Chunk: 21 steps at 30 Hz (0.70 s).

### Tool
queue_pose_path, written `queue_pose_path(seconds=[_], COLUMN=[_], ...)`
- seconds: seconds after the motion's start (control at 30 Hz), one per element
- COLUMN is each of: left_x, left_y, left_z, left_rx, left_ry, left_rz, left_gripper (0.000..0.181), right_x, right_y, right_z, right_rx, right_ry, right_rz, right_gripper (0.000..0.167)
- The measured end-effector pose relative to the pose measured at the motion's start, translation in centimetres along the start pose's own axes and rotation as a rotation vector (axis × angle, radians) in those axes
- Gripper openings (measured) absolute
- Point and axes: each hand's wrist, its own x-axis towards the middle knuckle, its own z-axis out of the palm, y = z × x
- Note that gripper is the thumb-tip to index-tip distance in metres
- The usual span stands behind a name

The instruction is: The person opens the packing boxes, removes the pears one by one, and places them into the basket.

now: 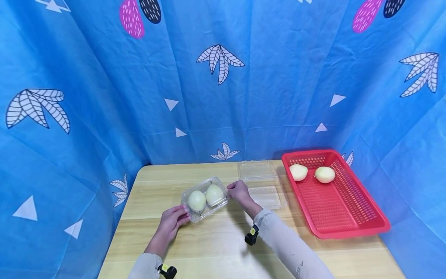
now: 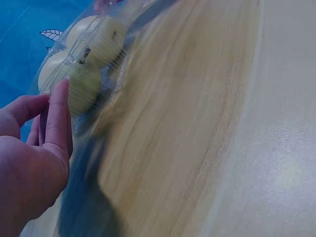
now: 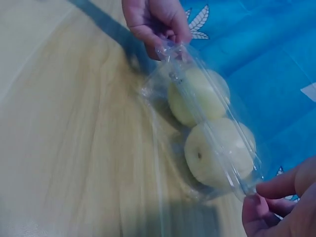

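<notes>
A clear plastic clamshell box is held up over the table between both hands, its lid closed over two pale yellow-green fruits that look like pears. The nearer pear shows a dark stem in the left wrist view; the other pear lies beside it. At the left end, my left hand pinches the box edge between thumb and fingers. My right hand pinches the opposite end, as the right wrist view shows with the box rim between thumb and fingertips. The box tilts in that view.
Behind the right hand, an open clear plastic clamshell lies on the wooden table. A red plastic basket stands on the right with two more pale fruits at its far end. Blue patterned curtain borders the table.
</notes>
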Motion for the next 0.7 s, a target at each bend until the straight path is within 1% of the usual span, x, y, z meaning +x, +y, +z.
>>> queue_pose_path(seconds=[0.13, 0.3, 0.43, 0.57, 0.7], left_x=[-0.3, -0.6, -0.8, -1.1, -1.2], left_y=[-0.1, -0.4, -0.5, -0.7, -0.7], left_z=[0.0, 0.0, 0.4, 0.6, 0.8], left_rx=[-0.001, -0.011, -0.031, -0.065, -0.095], left_ry=[0.003, 0.007, -0.016, -0.042, -0.043], left_rz=[0.005, 0.01, 0.016, 0.005, 0.002], left_gripper=[0.035, 0.031, 0.026, 0.021, 0.019], right_x=[-0.2, -0.5, -0.8, -0.7, -0.6], right_y=[0.0, 0.0, -0.1, 0.0, 0.1], right_z=[0.1, 0.1, 0.1, 0.4, 0.8], right_rx=[0.025, 0.113, 0.162, 0.198, 0.287], right_ry=[0.01, -0.012, 0.002, 0.005, -0.003], right_rz=[0.008, 0.043, 0.059, 0.09, 0.125], right_gripper=[0.031, 0.03, 0.027, 0.029, 0.033])
